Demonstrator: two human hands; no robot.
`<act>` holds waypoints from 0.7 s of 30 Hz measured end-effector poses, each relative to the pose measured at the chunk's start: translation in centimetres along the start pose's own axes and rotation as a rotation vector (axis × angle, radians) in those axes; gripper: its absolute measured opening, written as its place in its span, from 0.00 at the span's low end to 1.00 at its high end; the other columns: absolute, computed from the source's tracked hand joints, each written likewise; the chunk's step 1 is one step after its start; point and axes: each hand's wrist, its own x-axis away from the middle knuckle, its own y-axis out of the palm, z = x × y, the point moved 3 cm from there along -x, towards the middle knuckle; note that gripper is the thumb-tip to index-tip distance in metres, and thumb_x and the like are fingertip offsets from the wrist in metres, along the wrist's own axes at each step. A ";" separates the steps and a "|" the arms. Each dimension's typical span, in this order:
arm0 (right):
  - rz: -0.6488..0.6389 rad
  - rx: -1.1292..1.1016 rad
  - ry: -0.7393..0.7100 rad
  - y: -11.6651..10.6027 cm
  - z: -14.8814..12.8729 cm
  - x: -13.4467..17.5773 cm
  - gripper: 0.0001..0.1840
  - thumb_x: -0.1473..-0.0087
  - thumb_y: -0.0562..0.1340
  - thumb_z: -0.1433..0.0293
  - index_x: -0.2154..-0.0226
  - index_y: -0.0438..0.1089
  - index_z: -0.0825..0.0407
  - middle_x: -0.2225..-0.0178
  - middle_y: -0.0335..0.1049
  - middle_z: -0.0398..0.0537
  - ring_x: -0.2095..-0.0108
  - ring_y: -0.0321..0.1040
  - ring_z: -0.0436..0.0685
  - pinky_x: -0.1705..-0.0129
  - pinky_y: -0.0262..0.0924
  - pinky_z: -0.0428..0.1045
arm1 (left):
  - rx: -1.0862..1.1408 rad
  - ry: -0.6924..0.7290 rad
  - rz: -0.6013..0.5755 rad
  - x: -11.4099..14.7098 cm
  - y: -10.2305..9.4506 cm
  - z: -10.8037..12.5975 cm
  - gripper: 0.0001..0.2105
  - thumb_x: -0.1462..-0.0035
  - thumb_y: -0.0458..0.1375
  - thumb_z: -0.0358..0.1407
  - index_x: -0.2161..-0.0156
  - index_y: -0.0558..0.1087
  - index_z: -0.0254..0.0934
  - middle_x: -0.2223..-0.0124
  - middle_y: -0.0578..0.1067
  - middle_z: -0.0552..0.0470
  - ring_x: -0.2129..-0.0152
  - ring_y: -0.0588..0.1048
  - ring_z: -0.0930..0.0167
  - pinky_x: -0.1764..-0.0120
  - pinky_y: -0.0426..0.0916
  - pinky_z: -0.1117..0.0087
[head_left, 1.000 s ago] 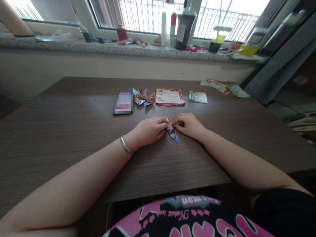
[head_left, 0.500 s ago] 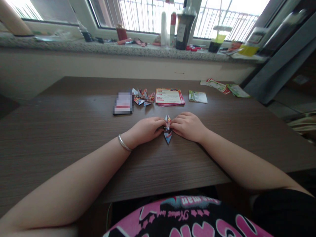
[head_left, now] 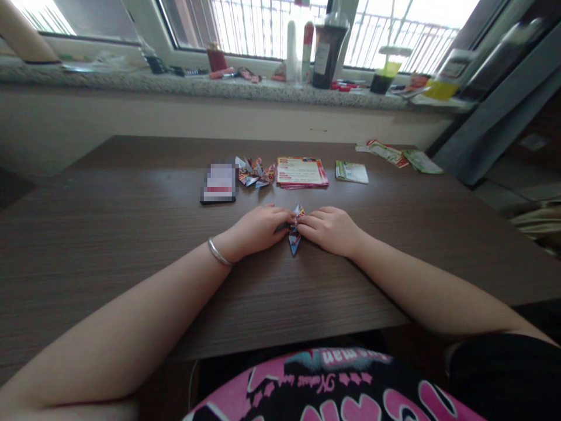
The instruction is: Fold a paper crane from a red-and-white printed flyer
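Observation:
Between my hands is a small folded-paper piece (head_left: 294, 241), pointed at both ends and printed in blue, red and yellow. My left hand (head_left: 264, 229), with a silver bangle on its wrist, pinches its left side. From the right, my right hand (head_left: 329, 230) has its fingertips closed on the other side, partly covering the middle. Just beyond lies a cluster of folded paper pieces (head_left: 256, 173) with similar colours. Beside that cluster rests a stack of printed paper sheets (head_left: 302, 172) with red edges.
A dark-edged phone-like device (head_left: 218, 184), its face blurred, lies left of the cluster. Farther right are a small stack of green-white papers (head_left: 352, 172) and scattered paper strips (head_left: 388, 153). Bottles and cups, including a dark bottle (head_left: 326, 55), line the stone windowsill (head_left: 263, 88).
My right hand has shifted slightly left and toward me, its fingers now covering more of the paper piece. The near tip of the piece has swung a little left.

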 end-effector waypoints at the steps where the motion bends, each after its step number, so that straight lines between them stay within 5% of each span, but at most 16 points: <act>1: 0.001 0.001 0.010 0.0 -0.1 0.0 0.13 0.35 0.52 0.68 0.59 0.72 0.52 0.61 0.77 0.47 0.64 0.69 0.53 0.65 0.52 0.50 | -0.018 0.004 0.003 0.0 -0.1 0.1 0.11 0.39 0.53 0.32 0.53 0.72 0.36 0.50 0.76 0.47 0.55 0.75 0.64 0.48 0.67 0.60; 21: -0.034 0.041 -0.020 0.8 0.8 -0.2 0.12 0.36 0.53 0.69 0.61 0.72 0.53 0.65 0.73 0.49 0.65 0.67 0.55 0.70 0.53 0.49 | -0.013 0.033 0.024 0.0 0.1 0.2 0.10 0.40 0.53 0.32 0.55 0.73 0.35 0.52 0.77 0.45 0.55 0.75 0.65 0.51 0.70 0.64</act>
